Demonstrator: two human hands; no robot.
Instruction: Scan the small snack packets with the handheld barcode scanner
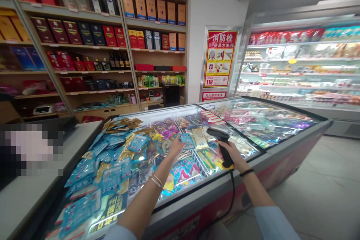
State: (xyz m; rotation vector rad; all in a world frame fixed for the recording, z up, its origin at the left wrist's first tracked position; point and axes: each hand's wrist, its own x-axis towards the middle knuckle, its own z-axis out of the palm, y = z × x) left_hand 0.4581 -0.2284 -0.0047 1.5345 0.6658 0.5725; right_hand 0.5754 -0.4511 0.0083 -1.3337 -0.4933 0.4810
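My right hand (235,156) is closed round the handle of a black and yellow barcode scanner (224,149), its head pointing to the left. A black cable runs down from the handle. My left hand (177,145) grips a small blue packet (187,141) above the glass top of a chest freezer (206,189). On the left part of that glass lies a spread pile of blue and gold packets (114,178). A white packet (200,137) shows between the two hands; whether it lies on or under the glass I cannot tell.
Frozen goods in wire baskets (200,163) show through the glass. A counter (70,150) borders the freezer on the left. Shelves (84,47) of boxes and bottles stand behind. A lit refrigerated display (298,63) and tiled floor (323,183) are on the right.
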